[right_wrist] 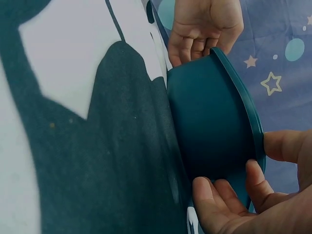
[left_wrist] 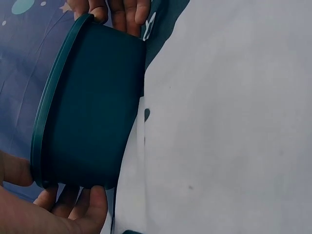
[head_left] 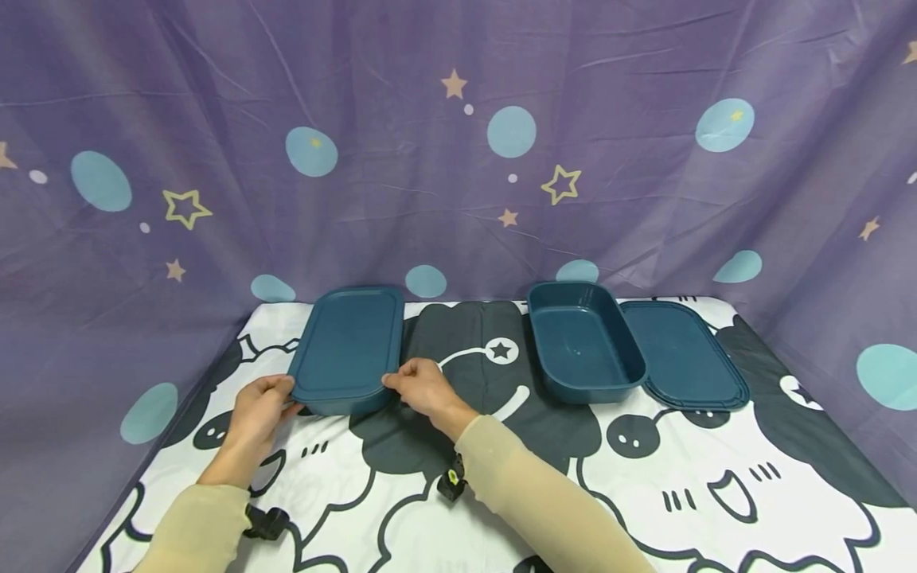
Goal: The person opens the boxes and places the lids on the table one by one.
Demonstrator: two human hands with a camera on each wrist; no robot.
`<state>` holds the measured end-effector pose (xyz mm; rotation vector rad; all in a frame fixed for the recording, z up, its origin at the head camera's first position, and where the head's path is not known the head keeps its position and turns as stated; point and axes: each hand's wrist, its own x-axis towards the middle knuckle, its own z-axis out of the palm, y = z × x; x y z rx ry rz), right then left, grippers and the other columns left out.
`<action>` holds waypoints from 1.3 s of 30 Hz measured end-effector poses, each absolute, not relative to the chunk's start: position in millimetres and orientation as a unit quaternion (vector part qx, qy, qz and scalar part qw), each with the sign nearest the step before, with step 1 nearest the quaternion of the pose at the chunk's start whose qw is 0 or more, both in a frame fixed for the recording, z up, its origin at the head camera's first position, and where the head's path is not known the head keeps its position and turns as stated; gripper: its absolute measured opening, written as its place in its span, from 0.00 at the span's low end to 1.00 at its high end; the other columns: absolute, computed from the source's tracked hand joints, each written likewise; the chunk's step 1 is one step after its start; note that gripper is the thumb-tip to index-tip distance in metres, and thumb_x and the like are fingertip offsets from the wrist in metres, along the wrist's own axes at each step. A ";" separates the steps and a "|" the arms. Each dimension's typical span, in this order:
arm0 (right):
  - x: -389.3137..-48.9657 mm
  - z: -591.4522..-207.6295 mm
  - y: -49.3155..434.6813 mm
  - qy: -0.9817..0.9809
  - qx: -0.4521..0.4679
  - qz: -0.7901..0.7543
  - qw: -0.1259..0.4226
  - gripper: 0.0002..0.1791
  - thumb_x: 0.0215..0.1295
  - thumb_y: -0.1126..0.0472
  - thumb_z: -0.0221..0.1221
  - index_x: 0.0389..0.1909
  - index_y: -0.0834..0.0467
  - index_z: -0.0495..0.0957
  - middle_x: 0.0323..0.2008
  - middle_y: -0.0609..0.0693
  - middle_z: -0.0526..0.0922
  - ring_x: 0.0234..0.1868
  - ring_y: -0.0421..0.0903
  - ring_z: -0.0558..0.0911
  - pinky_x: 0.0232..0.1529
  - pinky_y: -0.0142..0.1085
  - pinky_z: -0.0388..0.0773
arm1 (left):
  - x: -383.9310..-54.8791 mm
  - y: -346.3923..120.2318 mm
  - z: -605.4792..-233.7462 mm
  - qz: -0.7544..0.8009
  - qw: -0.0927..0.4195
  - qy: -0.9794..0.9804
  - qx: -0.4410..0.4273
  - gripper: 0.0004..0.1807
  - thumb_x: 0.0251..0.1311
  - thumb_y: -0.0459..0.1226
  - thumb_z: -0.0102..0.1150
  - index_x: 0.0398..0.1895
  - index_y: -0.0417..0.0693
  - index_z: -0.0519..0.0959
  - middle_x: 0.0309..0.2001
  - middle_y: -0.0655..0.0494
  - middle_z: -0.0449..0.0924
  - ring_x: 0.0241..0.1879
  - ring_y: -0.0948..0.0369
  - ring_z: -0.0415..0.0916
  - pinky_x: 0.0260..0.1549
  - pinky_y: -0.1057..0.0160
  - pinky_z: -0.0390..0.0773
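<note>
A dark teal rectangular container stands at the left of the table with a flat matching lid on it. At its near left corner my left hand holds it, the thumb at the lid's rim and the fingers against the side wall. My right hand grips the near right corner. In the right wrist view, the right thumb and forefinger pinch the lid's edge while other fingers touch the wall. The left wrist view shows the lid's rim seated along the container's top. The container's inside is hidden.
To the right stands an open container of the same teal, with nothing visible inside. Beside it a second lid lies flat, partly behind that container. A cartoon-print cloth covers the table, and a purple curtain hangs behind it.
</note>
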<state>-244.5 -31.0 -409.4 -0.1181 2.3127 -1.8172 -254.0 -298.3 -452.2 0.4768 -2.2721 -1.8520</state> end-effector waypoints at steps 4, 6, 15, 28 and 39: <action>-243.3 -409.3 -28.7 0.778 -0.044 -0.618 0.101 0.12 0.61 0.55 0.63 0.27 0.58 0.74 0.29 0.49 0.76 0.27 0.44 0.75 0.26 0.33 0.71 | -258.9 -297.7 -458.8 -0.616 0.088 -0.762 0.178 0.22 0.71 0.40 0.45 0.59 0.32 0.66 0.51 0.44 0.67 0.43 0.61 0.72 0.36 0.70 0.79; -243.0 -409.2 -27.5 0.776 -0.047 -0.621 0.100 0.12 0.61 0.55 0.63 0.27 0.58 0.74 0.29 0.49 0.76 0.27 0.44 0.76 0.27 0.33 0.71 | -260.5 -297.9 -461.5 -0.614 0.087 -0.764 0.178 0.23 0.71 0.41 0.44 0.61 0.32 0.65 0.52 0.43 0.67 0.44 0.60 0.72 0.37 0.71 0.79; -242.9 -408.2 -21.8 0.771 -0.043 -0.629 0.097 0.11 0.62 0.57 0.63 0.26 0.59 0.74 0.29 0.48 0.76 0.28 0.43 0.75 0.28 0.32 0.72 | -264.8 -294.7 -465.8 -0.619 0.082 -0.762 0.169 0.24 0.71 0.43 0.44 0.61 0.32 0.64 0.53 0.43 0.67 0.46 0.59 0.72 0.39 0.69 0.79; -244.3 -410.5 -13.3 0.767 -0.032 -0.635 0.085 0.10 0.60 0.58 0.64 0.29 0.60 0.74 0.32 0.48 0.77 0.32 0.46 0.79 0.31 0.32 0.75 | -235.8 -262.8 -425.4 -0.642 0.066 -0.750 0.144 0.19 0.69 0.36 0.47 0.55 0.28 0.66 0.46 0.46 0.68 0.36 0.68 0.72 0.39 0.68 0.79; -244.8 -413.5 -9.0 0.766 -0.029 -0.637 0.083 0.10 0.59 0.59 0.64 0.30 0.61 0.75 0.35 0.49 0.78 0.37 0.50 0.80 0.34 0.34 0.77 | -258.6 -274.7 -458.7 -0.642 0.075 -0.747 0.154 0.22 0.70 0.39 0.46 0.59 0.31 0.65 0.50 0.44 0.67 0.41 0.63 0.72 0.38 0.69 0.80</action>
